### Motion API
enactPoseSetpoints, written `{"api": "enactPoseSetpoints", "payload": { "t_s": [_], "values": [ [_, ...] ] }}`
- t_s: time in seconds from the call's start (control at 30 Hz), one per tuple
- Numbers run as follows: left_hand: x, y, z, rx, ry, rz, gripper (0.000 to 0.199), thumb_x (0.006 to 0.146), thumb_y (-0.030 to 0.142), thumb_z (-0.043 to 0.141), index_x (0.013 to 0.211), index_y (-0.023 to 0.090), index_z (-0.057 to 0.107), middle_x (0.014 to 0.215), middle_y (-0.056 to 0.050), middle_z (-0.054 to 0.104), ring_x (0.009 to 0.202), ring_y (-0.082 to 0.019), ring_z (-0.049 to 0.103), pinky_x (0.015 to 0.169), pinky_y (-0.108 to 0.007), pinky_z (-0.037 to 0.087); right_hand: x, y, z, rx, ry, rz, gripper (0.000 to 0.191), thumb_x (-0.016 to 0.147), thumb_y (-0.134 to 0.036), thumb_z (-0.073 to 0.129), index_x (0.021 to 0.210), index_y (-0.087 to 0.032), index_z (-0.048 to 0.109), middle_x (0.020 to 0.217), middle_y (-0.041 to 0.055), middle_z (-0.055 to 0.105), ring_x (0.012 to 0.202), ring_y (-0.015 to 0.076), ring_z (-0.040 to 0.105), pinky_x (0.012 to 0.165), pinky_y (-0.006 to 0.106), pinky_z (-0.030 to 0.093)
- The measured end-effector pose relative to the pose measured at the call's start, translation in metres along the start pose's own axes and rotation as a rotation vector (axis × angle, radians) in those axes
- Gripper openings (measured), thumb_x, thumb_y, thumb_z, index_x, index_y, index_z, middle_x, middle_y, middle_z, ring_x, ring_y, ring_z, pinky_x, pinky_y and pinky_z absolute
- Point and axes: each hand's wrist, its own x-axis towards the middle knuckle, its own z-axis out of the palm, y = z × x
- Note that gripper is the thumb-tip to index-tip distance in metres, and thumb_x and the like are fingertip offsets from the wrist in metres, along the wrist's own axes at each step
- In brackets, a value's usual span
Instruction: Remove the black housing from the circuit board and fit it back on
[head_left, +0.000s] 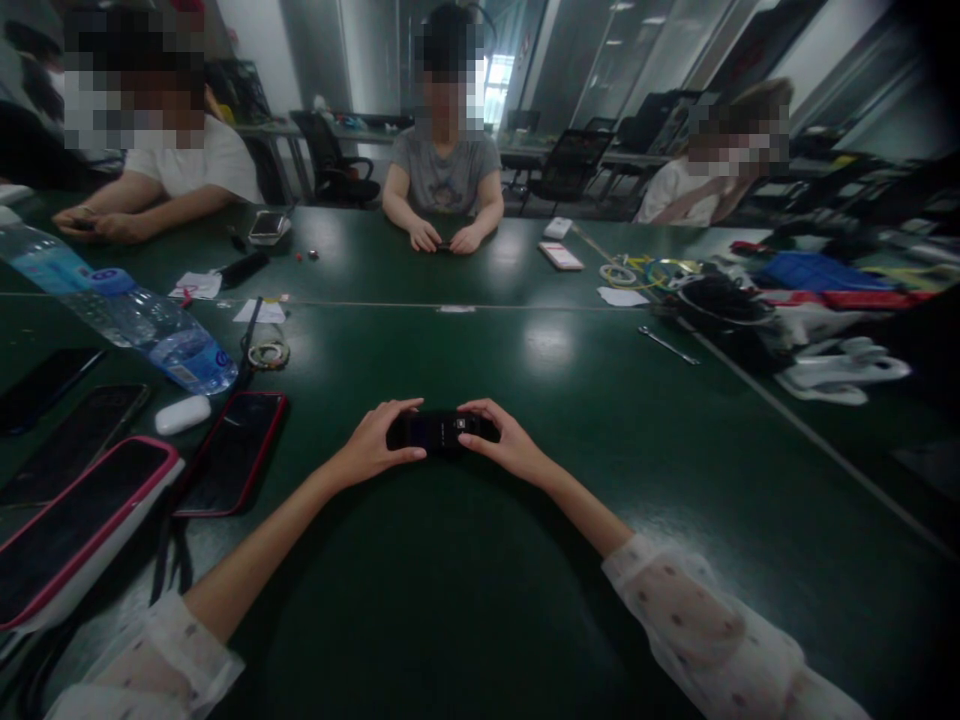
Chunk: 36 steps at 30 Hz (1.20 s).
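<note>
The worktop [675, 450] is big, dark green and a bit shiny. Pale patches of light [547, 342] shine on it, and a thin line [360, 304] runs across it from side to side. Behind it are a black chair [319, 145] on the left and another black chair [570, 160] near the middle. Tall, shiny grey panels [630, 60] line the back. A bright window [501, 80] glows there. A pale wall [259, 45] stands to the left.
</note>
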Motion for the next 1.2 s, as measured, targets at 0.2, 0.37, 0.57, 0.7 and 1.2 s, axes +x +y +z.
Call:
{"api": "enactPoseSetpoints", "payload": {
  "t_s": [0.2, 0.37, 0.57, 0.7, 1.2],
  "values": [
    [0.000, 0.001, 0.000, 0.010, 0.009, -0.012, 0.069, 0.080, 0.054, 0.064, 0.139, 0.032, 0.037, 0.131, -0.008, 0.051, 0.117, -0.029, 0.049, 0.096, -0.048, 0.040, -0.001, -0.003, -0.001, -0.008, -0.009, 0.001, 0.039, 0.082, -0.038, 0.065, 0.117, -0.025, 0.052, 0.116, 0.0051, 0.058, 0.112, 0.0208, 0.056, 0.099, 0.042, 0.043],
    [0.000, 0.000, 0.001, 0.019, 0.019, 0.000, 0.068, 0.081, 0.054, 0.063, 0.139, 0.031, 0.037, 0.132, -0.008, 0.051, 0.118, -0.029, 0.048, 0.097, -0.047, 0.039, -0.001, -0.005, -0.001, -0.031, -0.018, -0.005, 0.039, 0.083, -0.039, 0.064, 0.117, -0.025, 0.051, 0.115, 0.0051, 0.057, 0.110, 0.0213, 0.056, 0.099, 0.042, 0.044],
    [0.000, -0.003, 0.003, 0.013, 0.023, -0.004, 0.068, 0.081, 0.055, 0.063, 0.139, 0.031, 0.038, 0.133, -0.009, 0.051, 0.118, -0.029, 0.048, 0.096, -0.047, 0.040, -0.001, -0.004, 0.001, -0.047, -0.008, -0.010, 0.040, 0.082, -0.040, 0.064, 0.117, -0.025, 0.051, 0.115, 0.0054, 0.057, 0.110, 0.0213, 0.056, 0.099, 0.042, 0.043],
    [-0.001, -0.002, 0.002, 0.012, 0.035, -0.005, 0.065, 0.082, 0.055, 0.061, 0.138, 0.030, 0.039, 0.133, -0.009, 0.051, 0.118, -0.029, 0.048, 0.096, -0.047, 0.040, -0.001, -0.002, 0.002, -0.050, -0.002, 0.004, 0.040, 0.083, -0.042, 0.063, 0.117, -0.026, 0.051, 0.118, 0.0058, 0.056, 0.112, 0.0219, 0.055, 0.099, 0.043, 0.043],
    [0.001, 0.000, 0.004, 0.048, 0.088, 0.039, 0.047, 0.084, 0.041, 0.064, 0.125, 0.026, 0.049, 0.120, -0.007, 0.056, 0.110, -0.027, 0.052, 0.092, -0.045, 0.043, -0.006, -0.010, 0.007, -0.248, 0.108, -0.086, 0.042, 0.089, -0.042, 0.054, 0.129, -0.030, 0.048, 0.126, 0.0070, 0.052, 0.119, 0.0246, 0.046, 0.104, 0.048, 0.038]
  ]
}}
